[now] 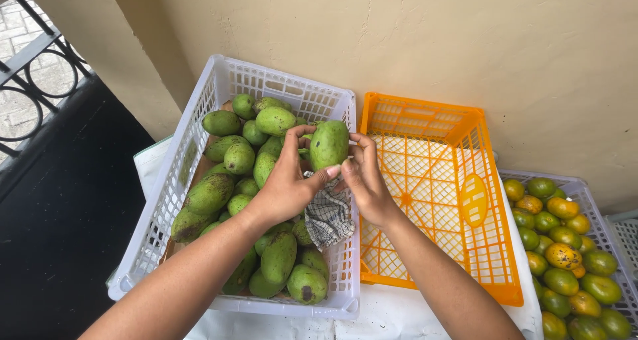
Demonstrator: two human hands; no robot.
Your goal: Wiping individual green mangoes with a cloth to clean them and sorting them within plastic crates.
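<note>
While both forearms reach forward, the left hand (286,184) and right hand (364,180) clamp their fingers on a green mango (329,144) above the white crate (199,107); a checked cloth (327,217) hangs, seemingly from the left palm.

A smooth, green, oval mango (328,144) stands nearly upright above the white crate's right edge. Below it hangs a crumpled checked cloth (327,215), possibly grey and white.

three crates (199,107), one checked cloth (329,217), two hands (286,187)
</note>
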